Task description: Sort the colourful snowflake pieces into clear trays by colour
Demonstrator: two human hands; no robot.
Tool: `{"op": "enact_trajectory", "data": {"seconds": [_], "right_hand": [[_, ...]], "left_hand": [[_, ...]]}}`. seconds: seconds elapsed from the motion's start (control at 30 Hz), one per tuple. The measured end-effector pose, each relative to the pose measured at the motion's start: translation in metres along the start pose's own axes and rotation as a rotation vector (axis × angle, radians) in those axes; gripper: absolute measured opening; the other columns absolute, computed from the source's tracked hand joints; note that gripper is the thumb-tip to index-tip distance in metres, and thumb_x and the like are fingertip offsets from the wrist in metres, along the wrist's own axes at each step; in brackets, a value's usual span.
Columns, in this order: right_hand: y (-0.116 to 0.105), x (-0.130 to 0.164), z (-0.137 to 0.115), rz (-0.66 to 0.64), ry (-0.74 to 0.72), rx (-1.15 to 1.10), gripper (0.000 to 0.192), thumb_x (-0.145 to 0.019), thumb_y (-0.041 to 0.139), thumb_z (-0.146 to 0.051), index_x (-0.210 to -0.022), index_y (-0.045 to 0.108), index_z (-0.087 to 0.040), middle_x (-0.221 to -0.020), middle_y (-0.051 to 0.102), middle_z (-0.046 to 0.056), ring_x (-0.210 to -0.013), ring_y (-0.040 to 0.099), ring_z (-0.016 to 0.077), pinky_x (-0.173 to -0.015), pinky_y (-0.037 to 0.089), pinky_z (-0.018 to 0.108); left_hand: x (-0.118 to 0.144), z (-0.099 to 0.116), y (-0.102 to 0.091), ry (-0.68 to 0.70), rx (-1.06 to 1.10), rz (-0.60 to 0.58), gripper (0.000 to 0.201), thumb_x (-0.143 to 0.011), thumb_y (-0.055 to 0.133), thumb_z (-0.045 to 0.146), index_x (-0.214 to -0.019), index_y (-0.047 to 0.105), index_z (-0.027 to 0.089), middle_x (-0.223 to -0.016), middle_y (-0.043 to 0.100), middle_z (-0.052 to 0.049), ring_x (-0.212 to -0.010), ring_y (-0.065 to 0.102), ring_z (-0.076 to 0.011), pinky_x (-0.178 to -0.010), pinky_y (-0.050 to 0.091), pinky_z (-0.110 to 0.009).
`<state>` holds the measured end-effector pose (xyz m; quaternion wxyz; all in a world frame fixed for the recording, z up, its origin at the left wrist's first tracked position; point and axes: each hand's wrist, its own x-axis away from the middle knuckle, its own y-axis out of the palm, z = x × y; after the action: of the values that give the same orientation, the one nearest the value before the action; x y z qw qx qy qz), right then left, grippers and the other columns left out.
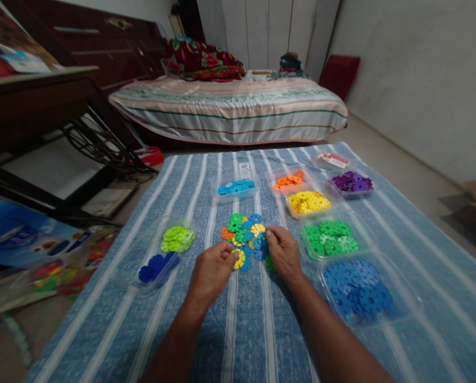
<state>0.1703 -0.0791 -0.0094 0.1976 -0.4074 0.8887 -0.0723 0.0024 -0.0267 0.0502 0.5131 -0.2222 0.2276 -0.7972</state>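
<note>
You knelt or sat over a blue striped cloth [206, 330], both forearms reaching in from the bottom edge. At the middle of the cloth lay a small pile of mixed discs [244, 234], flat plastic flower-shaped pieces in green, blue, orange and yellow.

Your left hand [212, 271] sat at the near left edge of the pile, fingers curled narrowly, pinching a yellow disc [239, 259] between thumb and fingertips. Your right hand [284, 252] rested at the pile's near right edge, fingers bent onto the blue pieces there; whether it actually gripped one could not be made out, since the knuckles hid the fingertips.

Clear trays ringed the pile. Left of it sat a tray of lime discs [177, 238], and nearer you than that, a tray of dark blue discs [157, 267]. Beyond the pile stood a tray of light blue discs [236, 187]. To the right of the pile were orange discs [289, 181], yellow discs [308, 202], purple discs [352, 182], green discs [331, 238] and a large tray of blue discs [358, 290]. The tray walls were nearly invisible against the cloth.

Far beyond the pile stood a bed [230, 109]. Left of the cloth, a colourful box [26, 242] was blurred and cut off.
</note>
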Motion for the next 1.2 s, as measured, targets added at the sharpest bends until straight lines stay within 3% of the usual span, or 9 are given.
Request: {"op": "enact_trajectory", "data": {"seconds": [0.17, 0.27, 0.37, 0.47, 0.6, 0.8, 0.97, 1.2], "right_hand": [[0.0, 0.0, 0.0, -0.005, -0.005, -0.022, 0.026, -0.089, 0.047, -0.032, -0.089, 0.07, -0.018, -0.084, 0.067, 0.004, -0.084, 0.059, 0.0197, -0.078, 0.044, 0.032], [0.001, 0.0, 0.001, -0.012, -0.005, -0.046, 0.026, -0.089, 0.047, -0.032, -0.086, 0.069, -0.018, -0.083, 0.067, 0.004, -0.083, 0.059, 0.0196, -0.077, 0.044, 0.031], [0.001, -0.001, 0.0, -0.007, -0.014, -0.038, 0.026, -0.09, 0.047, -0.032, -0.083, 0.069, -0.019, -0.081, 0.067, 0.003, -0.082, 0.059, 0.0193, -0.076, 0.044, 0.031], [0.0, -0.001, -0.001, 0.003, -0.026, -0.015, 0.025, -0.089, 0.048, -0.031, -0.087, 0.07, -0.019, -0.083, 0.067, 0.004, -0.083, 0.059, 0.0194, -0.078, 0.044, 0.032], [-0.001, 0.0, -0.001, -0.004, -0.033, 0.011, 0.026, -0.09, 0.047, -0.031, -0.086, 0.07, -0.019, -0.082, 0.066, 0.004, -0.083, 0.059, 0.0197, -0.078, 0.044, 0.032], [0.0, 0.0, 0.001, 0.001, -0.025, 0.002, 0.025, -0.089, 0.048, -0.033, -0.087, 0.07, -0.02, -0.083, 0.067, 0.004, -0.084, 0.06, 0.0195, -0.079, 0.045, 0.032], [-0.001, 0.001, 0.002, 0.003, -0.029, -0.006, 0.026, -0.088, 0.048, -0.033, -0.086, 0.07, -0.019, -0.083, 0.067, 0.004, -0.083, 0.06, 0.0199, -0.078, 0.045, 0.032], [0.0, 0.002, 0.002, 0.001, -0.018, -0.004, 0.026, -0.089, 0.048, -0.033, -0.087, 0.07, -0.019, -0.085, 0.067, 0.004, -0.084, 0.06, 0.0197, -0.078, 0.045, 0.032]], "left_hand": [[-0.024, 0.049, 0.022, 0.041, 0.222, -0.113, 0.012, -0.071, 0.059, 0.026, -0.073, 0.064, 0.015, -0.057, 0.059, 0.002, -0.051, 0.056, -0.0113, -0.05, 0.043, -0.021], [-0.043, 0.088, 0.039, 0.123, 0.43, -0.148, 0.024, -0.071, 0.06, 0.02, -0.092, 0.068, 0.013, -0.068, 0.066, 0.0, -0.058, 0.06, -0.0109, -0.056, 0.048, -0.021], [-0.055, 0.107, 0.044, 0.186, 0.471, -0.126, 0.027, -0.071, 0.062, 0.02, -0.096, 0.068, 0.011, -0.073, 0.068, -0.002, -0.062, 0.063, -0.0118, -0.058, 0.051, -0.022], [-0.058, 0.097, 0.034, 0.177, 0.402, -0.017, 0.02, -0.07, 0.064, 0.024, -0.086, 0.069, 0.012, -0.066, 0.065, 0.0, -0.058, 0.061, -0.0116, -0.056, 0.049, -0.021], [-0.053, 0.055, 0.009, 0.085, 0.259, 0.079, 0.018, -0.069, 0.062, 0.028, -0.078, 0.067, 0.014, -0.061, 0.062, 0.002, -0.051, 0.056, -0.0107, -0.051, 0.044, -0.021], [-0.029, 0.008, -0.013, 0.075, -0.085, -0.033, 0.018, -0.072, 0.056, 0.03, -0.066, 0.066, 0.017, -0.057, 0.06, 0.002, -0.056, 0.054, -0.0132, -0.053, 0.038, -0.022], [-0.005, 0.005, -0.008, 0.097, -0.374, -0.153, 0.017, -0.077, 0.055, 0.028, -0.076, 0.068, 0.019, -0.064, 0.063, 0.0, -0.063, 0.057, -0.0156, -0.059, 0.036, -0.024], [0.006, 0.012, 0.004, 0.099, -0.598, -0.179, 0.02, -0.081, 0.061, 0.028, -0.098, 0.068, 0.019, -0.092, 0.068, -0.006, -0.085, 0.062, -0.0199, -0.075, 0.042, -0.028]]}}
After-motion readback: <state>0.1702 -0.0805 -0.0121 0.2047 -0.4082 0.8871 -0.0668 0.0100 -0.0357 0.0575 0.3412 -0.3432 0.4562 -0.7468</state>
